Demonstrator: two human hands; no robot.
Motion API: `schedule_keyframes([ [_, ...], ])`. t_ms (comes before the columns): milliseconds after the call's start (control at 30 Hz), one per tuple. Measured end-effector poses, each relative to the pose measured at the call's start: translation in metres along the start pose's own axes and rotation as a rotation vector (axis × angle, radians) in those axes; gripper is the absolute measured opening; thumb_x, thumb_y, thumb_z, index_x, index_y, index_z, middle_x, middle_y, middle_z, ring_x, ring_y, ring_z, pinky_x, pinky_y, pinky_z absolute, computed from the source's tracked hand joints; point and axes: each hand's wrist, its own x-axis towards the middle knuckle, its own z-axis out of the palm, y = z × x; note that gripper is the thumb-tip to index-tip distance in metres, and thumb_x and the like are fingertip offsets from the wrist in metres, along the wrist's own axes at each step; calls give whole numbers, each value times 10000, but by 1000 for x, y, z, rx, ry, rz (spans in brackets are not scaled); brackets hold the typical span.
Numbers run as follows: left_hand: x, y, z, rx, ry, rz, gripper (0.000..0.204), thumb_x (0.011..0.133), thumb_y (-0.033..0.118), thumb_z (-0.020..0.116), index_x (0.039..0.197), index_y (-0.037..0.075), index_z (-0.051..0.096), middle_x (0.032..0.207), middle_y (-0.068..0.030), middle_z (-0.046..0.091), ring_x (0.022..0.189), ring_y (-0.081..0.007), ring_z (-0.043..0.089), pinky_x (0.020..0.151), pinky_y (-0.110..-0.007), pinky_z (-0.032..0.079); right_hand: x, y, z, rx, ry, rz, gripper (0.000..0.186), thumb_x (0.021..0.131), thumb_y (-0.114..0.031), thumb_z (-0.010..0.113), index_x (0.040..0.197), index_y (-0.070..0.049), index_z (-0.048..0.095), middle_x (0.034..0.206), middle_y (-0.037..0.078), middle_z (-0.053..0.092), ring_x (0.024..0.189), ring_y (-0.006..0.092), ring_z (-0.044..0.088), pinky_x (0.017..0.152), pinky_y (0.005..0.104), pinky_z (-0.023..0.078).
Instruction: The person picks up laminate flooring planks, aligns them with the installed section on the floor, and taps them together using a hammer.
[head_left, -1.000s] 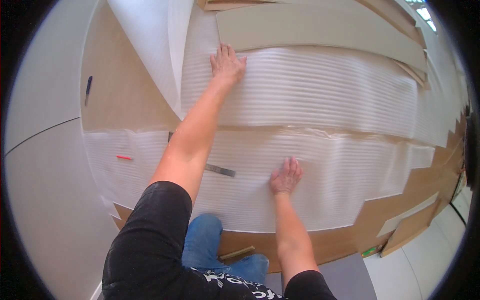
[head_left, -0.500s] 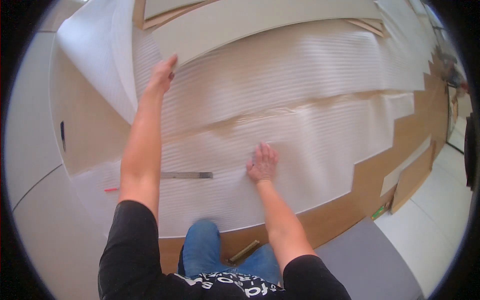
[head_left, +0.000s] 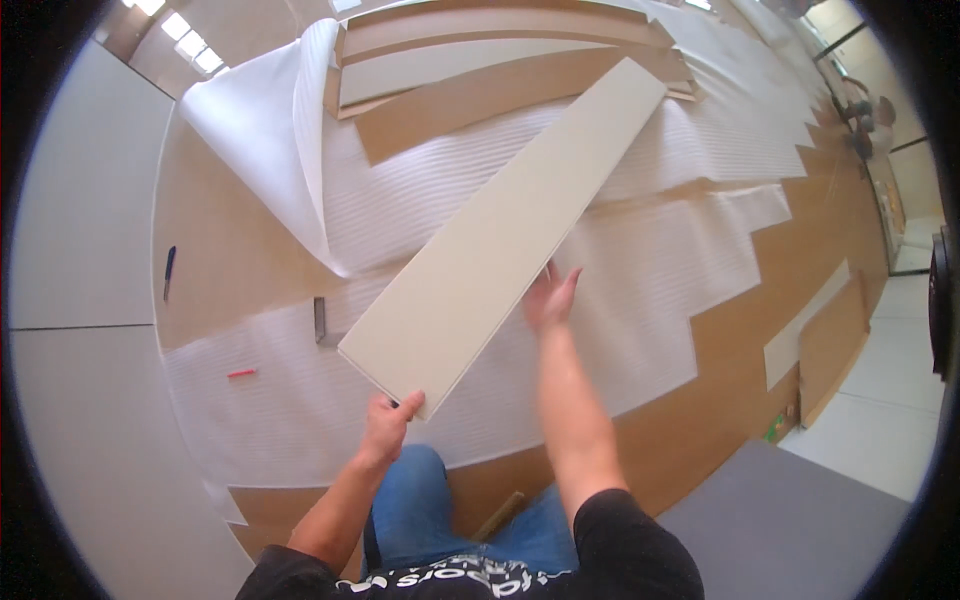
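Note:
A long pale plank slants across the middle, its far end up to the right. My left hand grips its near left end, thumb on top and fingers beneath. At the plank's right edge is my right hand, thumb spread and palm turned up; its fingertips are partly hidden by the plank, and contact is hard to tell. A carpenter's square lies to the left, its blade partly covered by the plank. Nearby on the white foam sheet is a red pencil.
Behind the plank stands an open cardboard box with a brown board in front. A dark-handled knife lies left, below folded foam. Stepped brown flooring runs right, near a grey mat. Another person is far right.
The plank has come off the boards at the back and swung toward me, its near end held in my left hand. My right hand has lifted from the foam to the plank's edge.

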Motion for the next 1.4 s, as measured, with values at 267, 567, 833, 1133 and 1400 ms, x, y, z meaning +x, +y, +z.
schedule_keyframes([
  [267,-135,-119,10,135,-85,36,359,980,348,729,762,66,684,685,26,609,602,-86,493,542,-299,386,-143,-106,68,-401,-117,-68,442,972,-216,694,1336,8,581,1215,122,695,1116,273,676,971,370,567],
  [567,-181,-168,25,986,-733,-211,516,1007,513,613,1012,10,731,762,-131,679,747,-257,665,686,-407,531,-352,-176,43,-915,-415,-598,312,978,-219,720,1171,19,655,987,29,702,876,137,640,770,297,539],
  [833,-194,129,88,746,-248,1086,465,1006,185,666,1424,48,516,1313,-156,625,1208,-301,598,1026,-393,494,-459,-196,29,-1106,-472,-1045,212,988,-175,652,1162,-56,664,889,181,734,767,336,721,679,439,567],
  [1133,-289,298,51,128,-57,1144,690,1019,528,552,1540,93,426,1529,-202,486,1421,-338,474,1221,-535,300,-450,-182,-3,-1435,-535,-1848,284,883,-62,671,1162,-83,723,1075,114,751,966,292,734,829,407,595],
  [1400,-166,132,-129,-598,-155,666,380,1001,148,628,1337,-25,594,1318,-132,655,1206,-253,624,1059,-411,499,-483,-133,-39,-1488,-158,-1931,355,822,-67,720,1172,-117,695,1277,144,622,1176,319,584,1053,450,427],
])
